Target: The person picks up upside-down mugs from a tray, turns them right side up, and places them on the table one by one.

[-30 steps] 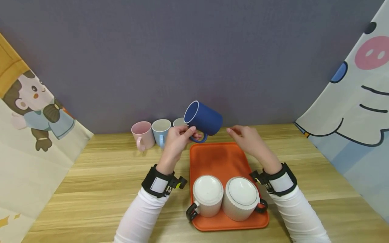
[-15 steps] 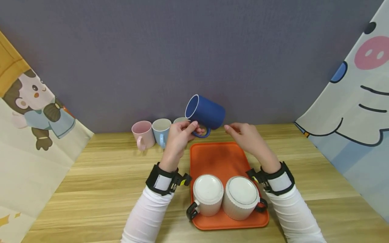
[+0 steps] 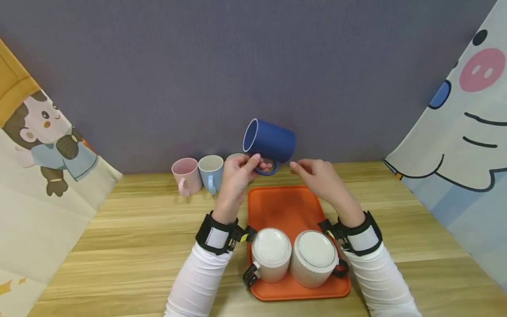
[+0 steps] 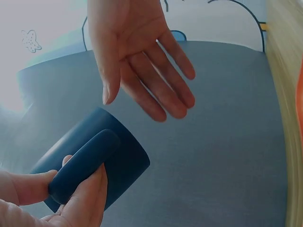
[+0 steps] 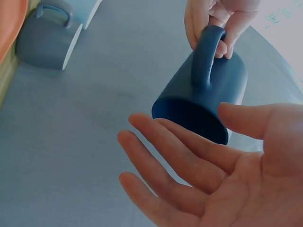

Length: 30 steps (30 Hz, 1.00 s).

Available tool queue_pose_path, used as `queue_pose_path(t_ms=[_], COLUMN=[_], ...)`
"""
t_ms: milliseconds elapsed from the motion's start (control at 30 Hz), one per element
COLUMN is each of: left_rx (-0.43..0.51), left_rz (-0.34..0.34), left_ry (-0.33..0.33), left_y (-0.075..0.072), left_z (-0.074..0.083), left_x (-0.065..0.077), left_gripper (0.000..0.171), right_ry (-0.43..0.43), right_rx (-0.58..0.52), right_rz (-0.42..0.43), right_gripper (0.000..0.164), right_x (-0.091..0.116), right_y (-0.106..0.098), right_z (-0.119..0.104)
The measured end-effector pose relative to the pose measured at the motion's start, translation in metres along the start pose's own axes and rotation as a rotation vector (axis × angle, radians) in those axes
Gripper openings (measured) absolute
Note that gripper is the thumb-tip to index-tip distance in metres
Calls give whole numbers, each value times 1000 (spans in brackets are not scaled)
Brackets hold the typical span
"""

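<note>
My left hand (image 3: pixel 236 178) pinches the handle of a dark blue mug (image 3: pixel 273 143) between thumb and fingers. The mug hangs in the air beyond the tray, tipped on its side with its mouth toward the left and its bottom toward my right hand (image 3: pixel 321 178). In the left wrist view the blue mug's handle (image 4: pixel 85 163) faces the camera. My right hand is empty, its fingers (image 5: pixel 175 151) extended in the right wrist view, close to the mug's bottom but apart from it in the left wrist view.
An orange tray (image 3: pixel 283 204) bears two upside-down white mugs, the left one (image 3: pixel 271 253) and the right one (image 3: pixel 314 259), both with black handles. A pink mug (image 3: pixel 189 176), a light blue mug (image 3: pixel 211 169) and a grey mug (image 5: pixel 45 40) stand upright along the grey back panel (image 3: pixel 253 66).
My left hand has raised the blue mug and moved it slightly right, tilting it closer to horizontal. My right hand has shifted slightly left and up, nearer the mug.
</note>
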<state>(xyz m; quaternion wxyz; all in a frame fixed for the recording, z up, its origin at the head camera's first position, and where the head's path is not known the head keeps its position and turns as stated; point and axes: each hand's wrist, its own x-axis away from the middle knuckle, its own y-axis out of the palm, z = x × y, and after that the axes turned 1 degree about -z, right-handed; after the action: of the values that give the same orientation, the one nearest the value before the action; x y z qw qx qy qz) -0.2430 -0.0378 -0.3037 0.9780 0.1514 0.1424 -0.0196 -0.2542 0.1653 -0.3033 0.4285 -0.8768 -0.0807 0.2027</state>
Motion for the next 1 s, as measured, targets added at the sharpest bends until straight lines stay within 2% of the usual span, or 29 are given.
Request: queue_pose_path(t_ms=[267,400,767,867,1000], left_rx=[59,66,89,108,145], left_rz=[19,37,43,47,34], left_ry=[5,8,-2,-11,-32], left_y=[8,12,23,26,30], left_z=[0,0,0,-1,-4], left_x=[-1,-1,3,4,3], left_gripper=[26,23,21,21,20], right_ry=[-6,-8,-3,-7,-6], right_rx=[-37,-47,-100,-154,-282], right_rz=[20,45,59,46,20], right_gripper=[43,41,49,49,47], right_x=[-1,-2,1,0,-3], right_y=[3,4,3,3,5], right_z=[-8,-12,-16,-17,-16])
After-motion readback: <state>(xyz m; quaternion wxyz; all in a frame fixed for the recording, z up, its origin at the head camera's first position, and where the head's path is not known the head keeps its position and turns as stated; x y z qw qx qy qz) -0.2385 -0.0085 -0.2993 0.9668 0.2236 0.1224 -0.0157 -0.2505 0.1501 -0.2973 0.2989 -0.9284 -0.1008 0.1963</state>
